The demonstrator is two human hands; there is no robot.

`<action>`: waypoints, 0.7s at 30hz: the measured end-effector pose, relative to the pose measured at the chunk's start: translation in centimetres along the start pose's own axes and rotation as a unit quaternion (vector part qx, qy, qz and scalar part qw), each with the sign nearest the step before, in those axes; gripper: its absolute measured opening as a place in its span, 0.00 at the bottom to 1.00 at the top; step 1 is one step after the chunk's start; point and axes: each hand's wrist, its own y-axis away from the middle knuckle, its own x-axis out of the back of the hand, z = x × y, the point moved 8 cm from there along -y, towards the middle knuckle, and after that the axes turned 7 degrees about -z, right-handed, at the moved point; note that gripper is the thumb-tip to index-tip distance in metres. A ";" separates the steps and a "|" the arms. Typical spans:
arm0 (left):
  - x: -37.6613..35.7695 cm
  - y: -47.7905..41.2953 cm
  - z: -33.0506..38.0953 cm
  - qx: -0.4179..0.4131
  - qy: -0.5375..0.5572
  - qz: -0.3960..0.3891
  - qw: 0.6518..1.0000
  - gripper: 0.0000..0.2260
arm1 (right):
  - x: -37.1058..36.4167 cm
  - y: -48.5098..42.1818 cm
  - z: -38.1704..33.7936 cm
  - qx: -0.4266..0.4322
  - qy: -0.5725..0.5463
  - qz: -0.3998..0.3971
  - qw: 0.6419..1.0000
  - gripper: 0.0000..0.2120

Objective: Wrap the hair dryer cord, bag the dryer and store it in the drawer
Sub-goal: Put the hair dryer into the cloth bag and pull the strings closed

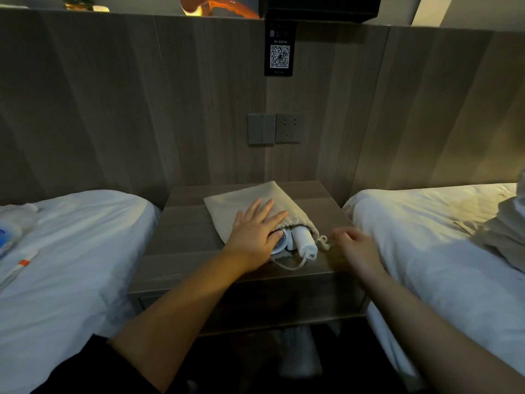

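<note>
A beige drawstring bag (230,203) lies flat on the wooden nightstand (181,223) between two beds. The white hair dryer (304,241) sits partly inside it, its handle and round grille sticking out of the bag's mouth toward me. My left hand (255,231) rests palm down on the bag and the dryer's head, fingers spread. My right hand (355,245) hovers just right of the mouth, fingers curled near the knotted drawstring (324,240). A loop of string or cord trails below the dryer. The drawer front (255,297) under the top looks closed.
White beds flank the nightstand: the left bed (71,251) holds a blue-labelled packet (7,234) and an orange-tipped item, the right bed (426,228) a crumpled cloth (508,228). A switch and wall socket (288,128) sit on the wood panel behind, with a QR card above.
</note>
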 end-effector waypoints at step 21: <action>-1.1 -1.1 3.0 0.009 -0.028 0.111 0.993 0.42 | -2.3 -2.5 1.5 0.061 -0.036 -0.134 0.989 0.08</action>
